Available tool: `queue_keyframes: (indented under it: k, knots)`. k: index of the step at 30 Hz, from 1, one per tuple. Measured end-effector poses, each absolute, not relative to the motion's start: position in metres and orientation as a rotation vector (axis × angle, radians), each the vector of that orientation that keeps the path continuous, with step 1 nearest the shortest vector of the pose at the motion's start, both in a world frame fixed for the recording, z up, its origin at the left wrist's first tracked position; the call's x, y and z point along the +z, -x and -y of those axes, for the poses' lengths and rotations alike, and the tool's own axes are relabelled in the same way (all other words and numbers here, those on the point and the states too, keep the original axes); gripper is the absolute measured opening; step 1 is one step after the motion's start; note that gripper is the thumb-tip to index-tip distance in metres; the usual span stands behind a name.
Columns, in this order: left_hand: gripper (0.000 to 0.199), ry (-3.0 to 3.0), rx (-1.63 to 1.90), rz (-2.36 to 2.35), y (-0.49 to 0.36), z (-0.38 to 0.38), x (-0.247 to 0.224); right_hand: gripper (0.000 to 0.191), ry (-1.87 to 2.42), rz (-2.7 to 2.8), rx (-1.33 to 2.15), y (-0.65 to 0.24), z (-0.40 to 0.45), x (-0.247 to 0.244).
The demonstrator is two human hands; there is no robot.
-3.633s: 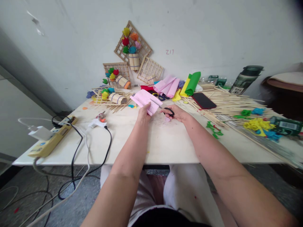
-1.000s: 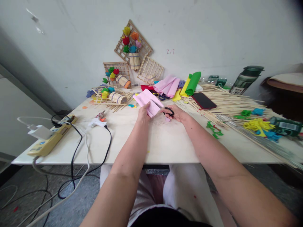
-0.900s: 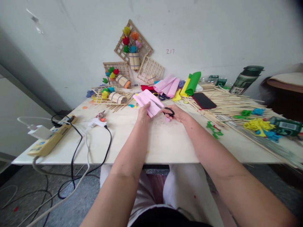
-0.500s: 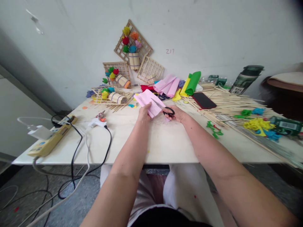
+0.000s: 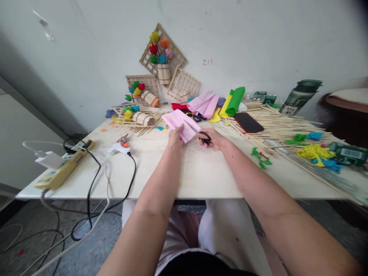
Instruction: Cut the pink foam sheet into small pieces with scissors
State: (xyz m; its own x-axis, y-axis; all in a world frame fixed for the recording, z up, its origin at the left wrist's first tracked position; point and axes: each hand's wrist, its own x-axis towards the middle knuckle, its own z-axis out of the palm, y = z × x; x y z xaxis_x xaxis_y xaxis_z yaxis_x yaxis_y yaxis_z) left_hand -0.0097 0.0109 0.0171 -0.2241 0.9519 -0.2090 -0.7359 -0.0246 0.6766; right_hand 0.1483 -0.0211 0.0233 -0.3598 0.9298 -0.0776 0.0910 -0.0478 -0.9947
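Look first to the white table [image 5: 138, 184]. Over its middle, find the pink paper [image 5: 175, 119]: pale, softly creased, roughly four-sided, slanting, with a cut line running in from the right. Cannot tell whether touching the tabletop. Clamped at the near edge by the left hand [image 5: 175, 137], thumb laid on top. Just across, apart from the left, note the right hand [image 5: 213, 140], closed around the black handles of the scissors [image 5: 205, 133], with blades directed into the paper; cannot tell how far parted. Compared with 3.6 seconds ago, drawn slightly rightward at the paper's far left corner; nearly unchanged in the placing of both hands.
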Motion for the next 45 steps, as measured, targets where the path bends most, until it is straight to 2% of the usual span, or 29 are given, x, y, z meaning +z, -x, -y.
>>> queue_keyframes:
  k: [5,8,16,22,25,28,31,33,45]
  knots:
    - [0.017,-0.355,1.66,-0.83,0.0115,-0.0134,0.0148,0.015,1.161,1.548,1.438,-0.148,0.0198,0.0234]
    - [0.019,-0.345,1.679,-0.842,0.0117,-0.0126,0.0155,0.016,1.149,1.559,1.44,-0.1481,0.0205,0.0249]
    - [0.032,-0.318,1.666,-0.887,0.0121,-0.0137,0.0153,0.029,1.17,1.618,1.392,-0.1475,0.0239,0.0291]
    - [0.03,-0.337,1.659,-0.855,0.013,-0.0145,0.0137,0.05,1.127,1.678,1.4,-0.1496,0.0203,0.0247]
    - [0.027,-0.359,1.662,-0.836,0.0128,-0.0143,0.0137,0.054,1.145,1.639,1.444,-0.1515,0.0187,0.0233]
    - [0.025,-0.377,1.646,-0.827,0.012,-0.0126,0.0151,0.046,1.148,1.603,1.476,-0.1532,0.0181,0.0236]
    - [0.03,-0.379,1.614,-0.819,0.011,-0.0105,0.0164,0.024,1.108,1.599,1.496,-0.1544,0.0181,0.0245]
    - [0.033,-0.384,1.597,-0.813,0.0106,-0.0099,0.0166,0.018,1.087,1.597,1.504,-0.155,0.0182,0.0248]
    - [0.025,-0.458,1.543,-0.794,0.0073,-0.0097,0.0136,0.033,1.087,1.608,1.476,-0.1571,0.0142,0.0209]
